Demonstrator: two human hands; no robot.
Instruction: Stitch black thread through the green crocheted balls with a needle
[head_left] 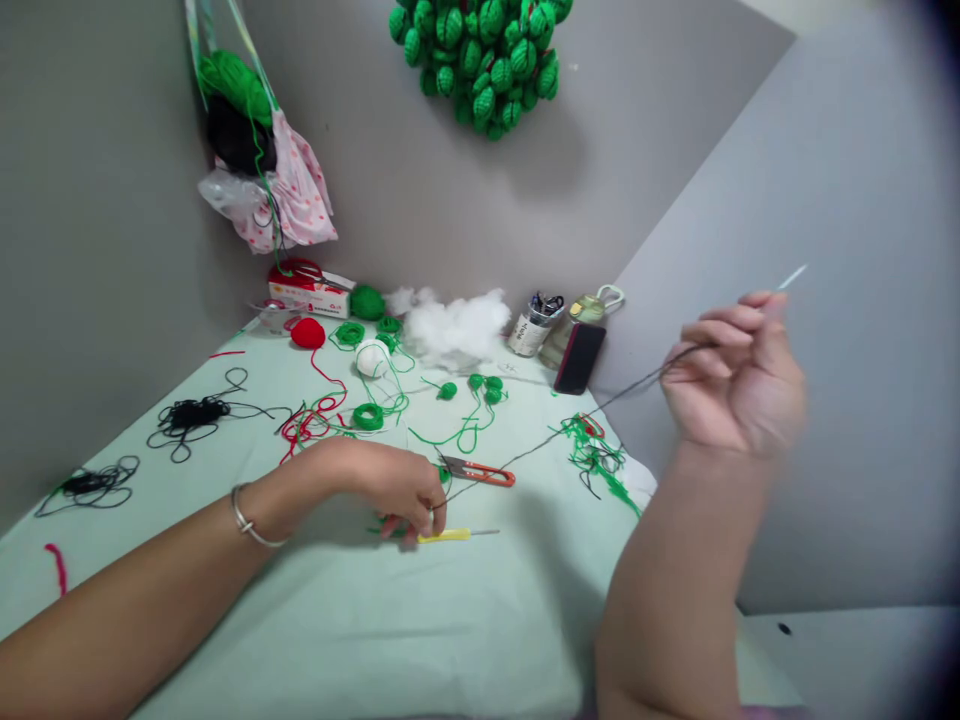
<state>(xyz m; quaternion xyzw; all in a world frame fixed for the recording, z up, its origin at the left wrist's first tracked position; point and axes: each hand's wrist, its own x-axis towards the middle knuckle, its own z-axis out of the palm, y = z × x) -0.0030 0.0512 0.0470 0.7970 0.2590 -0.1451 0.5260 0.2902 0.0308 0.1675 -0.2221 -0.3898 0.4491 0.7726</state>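
My right hand (739, 375) is raised at the right, closed in a pinch on a thin pale needle (793, 277) whose tip points up. A dark yarn strand (540, 445) stretches from the right hand's fingers down to my left hand (409, 495). The left hand is low over the table, fingers closed around the strand's lower end; a bit of green shows beneath them, mostly hidden. Just under the left fingers lies a yellow-handled crochet hook (450, 535). Orange thread snips (480, 471) rest right behind that hand.
Several green balls (448, 391), a red yarn ball (307, 333), black yarn tangles (193, 413) and white stuffing (457, 325) lie on the pale green cloth (337, 620). A phone (580, 357) leans at the back right near green scraps (600, 455). A green bunch (487, 60) hangs above.
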